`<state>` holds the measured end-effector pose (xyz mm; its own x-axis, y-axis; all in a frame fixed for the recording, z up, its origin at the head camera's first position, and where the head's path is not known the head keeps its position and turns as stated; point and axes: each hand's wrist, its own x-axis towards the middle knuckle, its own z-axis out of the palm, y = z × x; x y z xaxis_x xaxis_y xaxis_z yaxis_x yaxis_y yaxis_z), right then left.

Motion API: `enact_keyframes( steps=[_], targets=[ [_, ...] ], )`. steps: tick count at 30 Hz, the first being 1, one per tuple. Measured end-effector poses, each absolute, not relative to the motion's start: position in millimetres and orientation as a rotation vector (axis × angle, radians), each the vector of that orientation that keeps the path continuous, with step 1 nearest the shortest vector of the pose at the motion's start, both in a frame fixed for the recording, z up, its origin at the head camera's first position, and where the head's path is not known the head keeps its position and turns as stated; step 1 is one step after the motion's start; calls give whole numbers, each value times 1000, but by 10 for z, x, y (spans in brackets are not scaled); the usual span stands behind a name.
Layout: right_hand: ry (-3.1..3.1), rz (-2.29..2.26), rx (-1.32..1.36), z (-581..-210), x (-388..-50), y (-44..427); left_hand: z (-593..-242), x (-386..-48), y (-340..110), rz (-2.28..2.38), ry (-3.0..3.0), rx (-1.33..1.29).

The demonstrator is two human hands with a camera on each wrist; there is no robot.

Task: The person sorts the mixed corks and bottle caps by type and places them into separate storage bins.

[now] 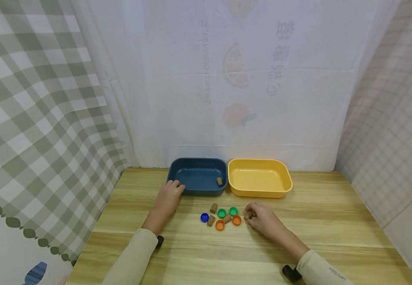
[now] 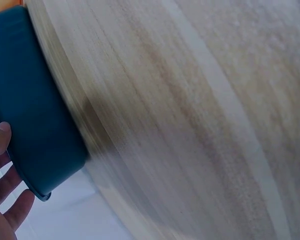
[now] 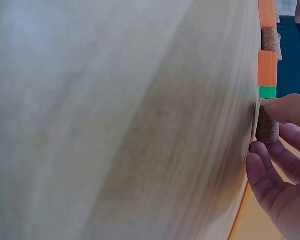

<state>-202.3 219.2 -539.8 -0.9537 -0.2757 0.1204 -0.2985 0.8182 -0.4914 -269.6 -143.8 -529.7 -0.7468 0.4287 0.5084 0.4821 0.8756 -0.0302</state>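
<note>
My left hand (image 1: 169, 196) holds the near left rim of a dark blue tray (image 1: 199, 192); in the left wrist view the thumb lies on the tray's edge (image 2: 40, 100), with other fingers beyond it. On the table to the right, my right hand (image 1: 265, 222) pinches a brown cork (image 3: 268, 125) between thumb and fingers. One cork (image 1: 219, 181) lies inside the blue tray. Between the hands are more corks (image 1: 213, 208), a blue bottle cap (image 1: 204, 217), two green caps (image 1: 233, 211) and two orange caps (image 1: 220, 225).
A yellow tray (image 1: 259, 194) stands right beside the blue one at the back of the wooden table (image 1: 206, 257). Behind them hangs a white printed cloth (image 1: 177, 99). A green checked cloth (image 1: 49, 99) borders the left side, and a pale cloth (image 1: 391, 150) the right.
</note>
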Motion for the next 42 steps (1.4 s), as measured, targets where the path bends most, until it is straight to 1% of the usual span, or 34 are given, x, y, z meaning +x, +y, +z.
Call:
enact_keyframes(
  steps=[15,25,42],
  targets=[
    [-2868,909,490,-5357,-2041,2216,-5295,-2685,-1438,-153,-2550,-669],
    [-2851,1008,479,-5236,-2116,2177,-5295,-2704,-1438,-149,-2558,-664],
    [-2722,969,722,-5010,-2356,2011,-5290,-2703,-1439,-143,-2530,-670]
  ],
)
